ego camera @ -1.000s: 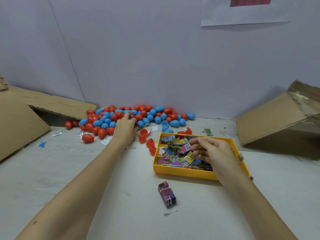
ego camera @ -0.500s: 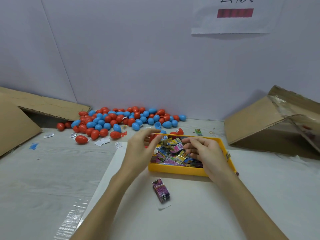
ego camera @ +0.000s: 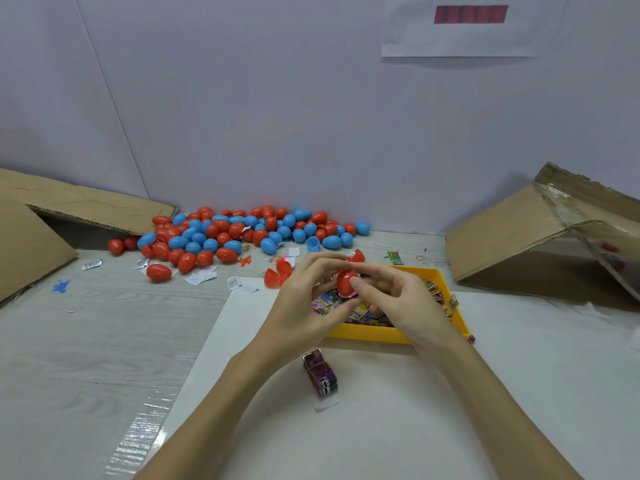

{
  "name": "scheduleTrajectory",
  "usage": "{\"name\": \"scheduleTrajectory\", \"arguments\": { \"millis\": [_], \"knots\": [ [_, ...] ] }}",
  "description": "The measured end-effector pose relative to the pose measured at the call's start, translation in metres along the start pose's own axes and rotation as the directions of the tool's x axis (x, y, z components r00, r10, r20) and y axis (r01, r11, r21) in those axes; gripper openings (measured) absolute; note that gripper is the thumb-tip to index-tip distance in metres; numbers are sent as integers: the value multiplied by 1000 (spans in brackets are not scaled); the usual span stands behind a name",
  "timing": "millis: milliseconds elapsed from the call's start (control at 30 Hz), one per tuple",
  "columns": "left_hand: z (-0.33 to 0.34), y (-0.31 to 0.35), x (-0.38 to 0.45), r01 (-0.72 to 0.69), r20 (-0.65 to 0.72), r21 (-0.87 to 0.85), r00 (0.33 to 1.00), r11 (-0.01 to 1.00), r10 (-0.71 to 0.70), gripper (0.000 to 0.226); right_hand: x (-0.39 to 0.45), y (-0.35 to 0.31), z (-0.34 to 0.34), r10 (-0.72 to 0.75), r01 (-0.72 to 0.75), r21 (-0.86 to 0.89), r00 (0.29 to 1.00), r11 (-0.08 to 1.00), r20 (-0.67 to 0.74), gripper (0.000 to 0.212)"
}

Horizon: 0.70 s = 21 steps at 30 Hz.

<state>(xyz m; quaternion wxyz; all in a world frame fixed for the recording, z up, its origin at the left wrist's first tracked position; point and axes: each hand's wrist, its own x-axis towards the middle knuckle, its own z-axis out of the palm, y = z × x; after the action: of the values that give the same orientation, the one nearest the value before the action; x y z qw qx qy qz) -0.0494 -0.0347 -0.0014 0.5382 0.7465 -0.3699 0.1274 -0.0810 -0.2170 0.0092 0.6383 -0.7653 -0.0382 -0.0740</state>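
Red egg [ego camera: 346,284]; nearby bundle [ego camera: 320,374], perhaps "6"

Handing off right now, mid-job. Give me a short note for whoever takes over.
Left hand and right hand: both pinch one red egg over the yellow tray.
Tray holds loose packets; one banded bundle lies in front of it.
Done: some opened red halves lie left of the tray.
Left: the egg pile by the wall, apparently unopened; whether the held egg is filled, I cannot tell.
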Motion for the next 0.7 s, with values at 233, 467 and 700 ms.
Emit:
{"name": "scheduleTrajectory", "arguments": {
  "millis": [233, 467, 700],
  "knots": [
    [-1, 3, 0, 135, -27, -127, 990, 983, -139, 36, -1, -2, 1, 34, -33, -31, 999, 999, 34, 26],
    [-2, 6, 1, 205, -28, -260, 975, 944, -219, 29, -2, -1, 2, 48, -45, -45, 995, 998, 82, 22],
    [-7, 6, 3, 270, -65, -246, 954, 931, -294, 37, 0, 6, -1, -46, -12, -191, 955, 982, -293, 14]
  ]
}}
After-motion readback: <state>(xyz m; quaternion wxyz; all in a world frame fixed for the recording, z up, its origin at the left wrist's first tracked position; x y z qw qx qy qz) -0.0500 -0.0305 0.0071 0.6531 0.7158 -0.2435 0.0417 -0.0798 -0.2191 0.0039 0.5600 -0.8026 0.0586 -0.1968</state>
